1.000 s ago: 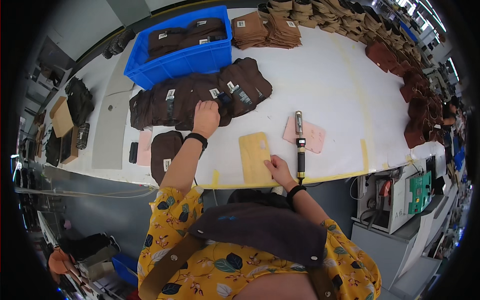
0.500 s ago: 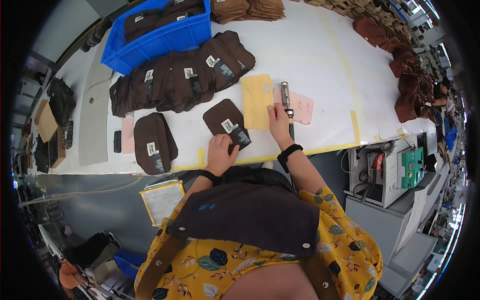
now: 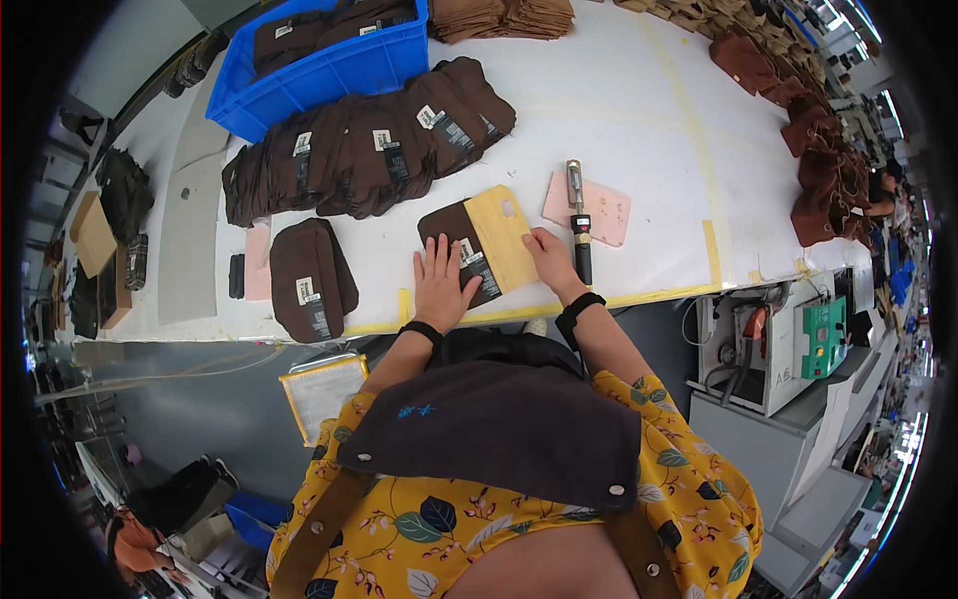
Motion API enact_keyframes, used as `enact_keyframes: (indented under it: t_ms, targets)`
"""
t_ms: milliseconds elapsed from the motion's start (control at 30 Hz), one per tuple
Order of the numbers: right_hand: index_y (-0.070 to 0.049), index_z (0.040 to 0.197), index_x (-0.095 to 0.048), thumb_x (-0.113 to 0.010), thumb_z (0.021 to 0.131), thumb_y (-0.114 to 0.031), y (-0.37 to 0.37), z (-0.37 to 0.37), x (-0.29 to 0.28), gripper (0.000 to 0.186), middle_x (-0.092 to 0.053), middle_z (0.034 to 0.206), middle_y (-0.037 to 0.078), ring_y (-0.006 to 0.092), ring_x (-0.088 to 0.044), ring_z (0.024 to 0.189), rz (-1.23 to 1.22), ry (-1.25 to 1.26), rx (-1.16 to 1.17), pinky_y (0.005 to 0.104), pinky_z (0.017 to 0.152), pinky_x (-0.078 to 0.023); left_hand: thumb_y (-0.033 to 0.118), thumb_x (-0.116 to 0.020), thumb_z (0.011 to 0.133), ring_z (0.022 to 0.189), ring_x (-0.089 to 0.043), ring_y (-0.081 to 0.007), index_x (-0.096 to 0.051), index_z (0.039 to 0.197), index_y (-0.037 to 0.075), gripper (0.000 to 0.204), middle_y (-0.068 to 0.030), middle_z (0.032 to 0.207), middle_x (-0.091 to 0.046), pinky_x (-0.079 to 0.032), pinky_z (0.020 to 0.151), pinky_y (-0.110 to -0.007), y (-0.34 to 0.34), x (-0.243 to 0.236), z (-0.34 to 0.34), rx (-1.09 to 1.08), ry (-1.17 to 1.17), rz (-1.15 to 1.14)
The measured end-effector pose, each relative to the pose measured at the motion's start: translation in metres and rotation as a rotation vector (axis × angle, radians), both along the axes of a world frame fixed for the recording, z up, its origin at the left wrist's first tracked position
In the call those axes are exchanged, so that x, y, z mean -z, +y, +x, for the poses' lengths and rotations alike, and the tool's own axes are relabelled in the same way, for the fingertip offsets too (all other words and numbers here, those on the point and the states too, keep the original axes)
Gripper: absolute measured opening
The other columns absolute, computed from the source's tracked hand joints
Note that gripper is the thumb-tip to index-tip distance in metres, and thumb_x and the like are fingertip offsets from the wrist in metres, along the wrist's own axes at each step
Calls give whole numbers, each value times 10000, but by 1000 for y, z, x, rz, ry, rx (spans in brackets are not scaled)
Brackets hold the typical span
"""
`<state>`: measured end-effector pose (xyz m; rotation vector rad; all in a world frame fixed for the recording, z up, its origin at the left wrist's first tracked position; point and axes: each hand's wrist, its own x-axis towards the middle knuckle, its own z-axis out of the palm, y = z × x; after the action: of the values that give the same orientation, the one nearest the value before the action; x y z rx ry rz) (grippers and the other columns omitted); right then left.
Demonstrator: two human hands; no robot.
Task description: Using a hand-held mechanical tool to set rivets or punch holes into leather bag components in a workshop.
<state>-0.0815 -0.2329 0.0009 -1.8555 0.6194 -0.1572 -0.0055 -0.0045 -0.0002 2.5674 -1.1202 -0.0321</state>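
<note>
My left hand (image 3: 442, 288) lies flat with spread fingers on a dark brown fabric piece (image 3: 440, 226) that carries a white label and a black tag. Over the right part of that piece rests a yellow template card (image 3: 504, 240) with a small cut-out near its far edge. My right hand (image 3: 552, 260) is closed on the card's right edge. Just right of this hand, a pen-like tool with a metal tip and black handle (image 3: 581, 225) lies across a pink card (image 3: 611, 215).
Left of my hands lies a small stack of brown pieces (image 3: 307, 285). Behind it are several overlapping brown piles (image 3: 349, 150) and a blue crate (image 3: 329, 80) of similar pieces. Tan stacks (image 3: 504, 18) sit at the far edge, reddish-brown bags (image 3: 828, 185) at the right. A green control box (image 3: 820, 339) stands below the table's right edge.
The yellow card has moved left and nearer, tilted, and now overlaps the brown piece. My left hand has flattened out on the fabric; my right hand moved nearer with the card.
</note>
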Motion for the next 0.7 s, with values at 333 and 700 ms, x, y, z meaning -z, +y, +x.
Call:
enact_keyframes:
  t_ms: [333, 700]
  targets:
    - [-13, 1098, -617, -550, 1006, -269, 10, 11, 18, 281, -658, 927, 121, 231, -631, 887, -24, -100, -29, 362, 817, -506, 441, -568, 929, 1491, -161, -398, -361, 1467, -5, 729, -213, 1587, -255, -98, 1182, -592, -12, -12, 1, 27, 77, 3]
    - [49, 1358, -460, -372, 1035, -510, 55, 24, -32, 651, -546, 1349, 163, 230, -515, 1225, 687, -67, 60, 355, 1042, -394, 394, -522, 949, 1503, -140, -378, -273, 1510, -26, 744, -223, 1599, -229, -59, 1195, -567, 0, 7, 4, 38, 52, -47]
